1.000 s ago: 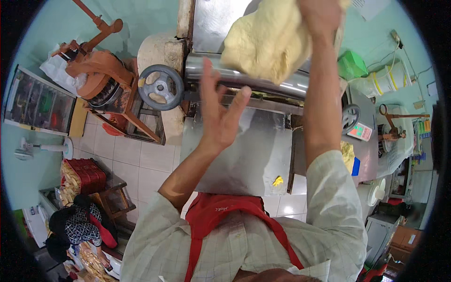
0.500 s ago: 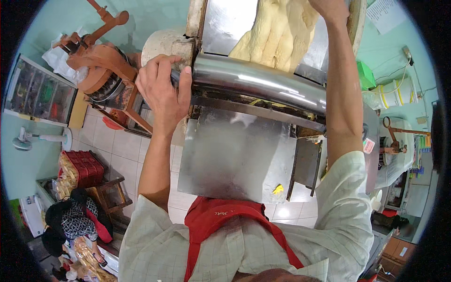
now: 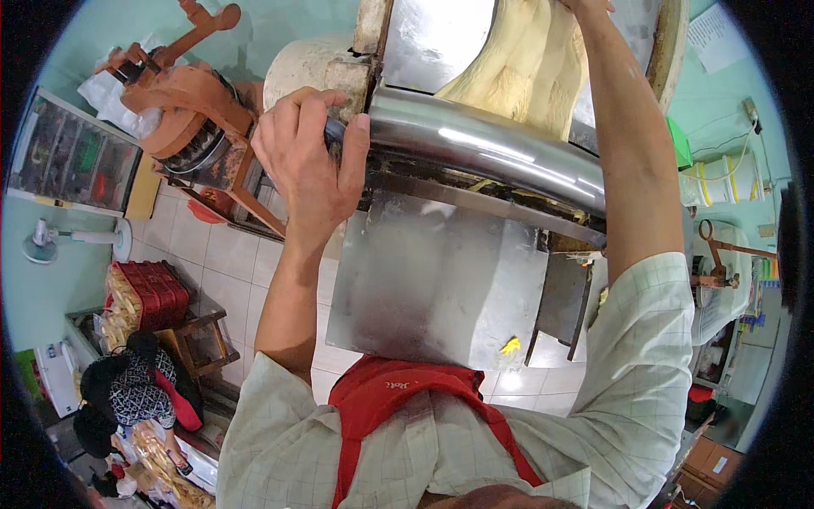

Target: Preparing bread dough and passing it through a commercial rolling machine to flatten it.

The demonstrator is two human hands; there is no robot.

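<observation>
A broad sheet of pale yellow dough lies on the far metal plate of a dough roller machine and runs down to its shiny steel roller. At the roller's left end, my left hand curls around a dark knob, thumb on the near side. My right arm reaches across the machine's right side. At the top edge, my right hand is by the dough's far right edge; its fingers are mostly cut off. On the near metal plate lies a small yellow dough scrap.
An orange-brown machine stands at the left. Below it are a red crate and a wooden stool. Another person is at the lower left beside long bread pieces. White buckets stand at the right.
The dough has drawn out smoother and narrower above the roller. The whole view has shifted, so the machine sits slightly further right. My left hand stays at the knob.
</observation>
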